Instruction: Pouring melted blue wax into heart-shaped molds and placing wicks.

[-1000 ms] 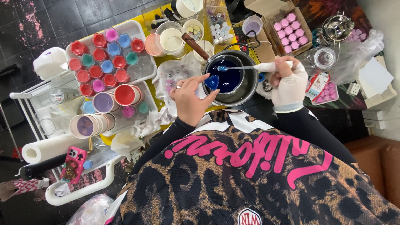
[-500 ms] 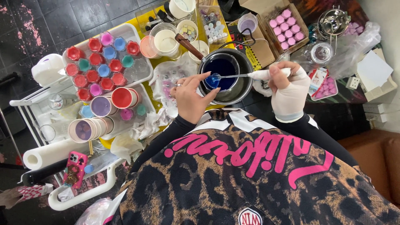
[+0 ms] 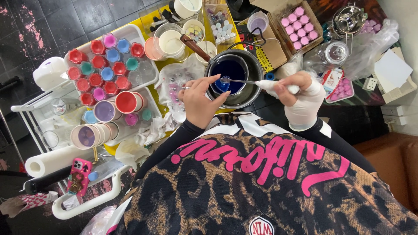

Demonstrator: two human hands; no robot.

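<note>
Left hand (image 3: 198, 102) pinched on blue mould (image 3: 222, 85) over pot (image 3: 235, 78) | right hand (image 3: 300, 98) closed on spoon (image 3: 244, 81) | risk: dye judged likely spilled if mould were tilted.

My left hand (image 3: 198, 102) pinches a small blue heart-shaped piece (image 3: 222, 85) over the metal pot (image 3: 254, 85) of dark blue liquid. My right hand (image 3: 299, 99), in a white glove, holds a spoon (image 3: 244, 81) whose bowl touches the heart. A tray of coloured cups (image 3: 150, 72) sits to my left.
</note>
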